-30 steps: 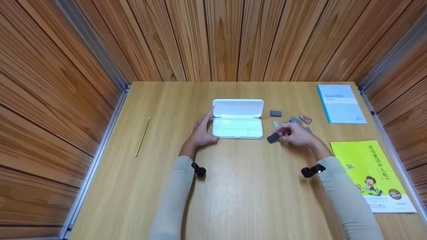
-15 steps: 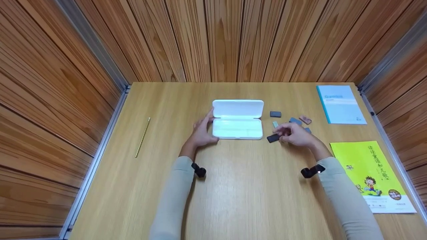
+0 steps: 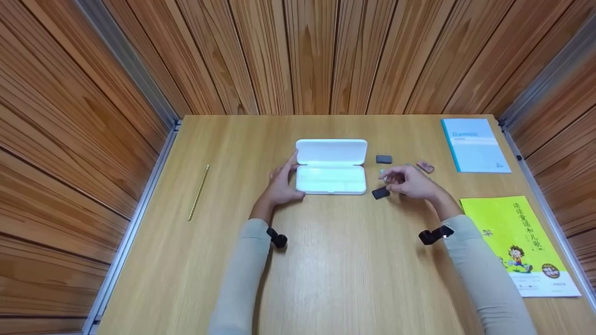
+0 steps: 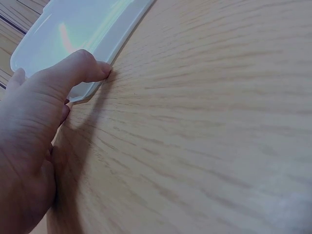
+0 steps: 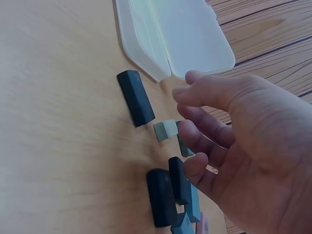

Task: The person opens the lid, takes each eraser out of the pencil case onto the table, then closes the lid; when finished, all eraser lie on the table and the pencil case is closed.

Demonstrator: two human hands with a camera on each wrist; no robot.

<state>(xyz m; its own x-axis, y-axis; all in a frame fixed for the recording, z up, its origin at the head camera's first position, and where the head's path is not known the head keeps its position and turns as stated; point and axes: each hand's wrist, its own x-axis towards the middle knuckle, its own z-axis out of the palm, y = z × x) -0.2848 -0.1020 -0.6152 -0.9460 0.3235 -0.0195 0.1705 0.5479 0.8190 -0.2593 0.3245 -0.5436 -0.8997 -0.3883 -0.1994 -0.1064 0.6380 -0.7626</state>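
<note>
A white pencil case (image 3: 331,179) stands with its lid up in the middle of the table. My left hand (image 3: 281,186) grips its left end, thumb on the front edge and fingers round the side. Just right of the case lies a black eraser (image 3: 380,193), a block with bevelled edges. Close over it is my right hand (image 3: 412,184), holding nothing, its fingers loosely bent and apart from the eraser in the right wrist view. Below those fingers sit a pale green eraser (image 5: 165,130) and several dark and blue ones (image 5: 162,197), partly hidden by the hand in the head view.
A grey eraser (image 3: 383,159) and a pinkish one (image 3: 425,166) lie farther back. At the right are a light blue notebook (image 3: 477,145) and a yellow-green book (image 3: 517,242), partly under the right sleeve. A gold pencil (image 3: 199,192) lies at the left.
My right hand has let go of the black eraser, which stays on the table beside the case. Its fingers have spread and lifted slightly. The left hand keeps its hold.
</note>
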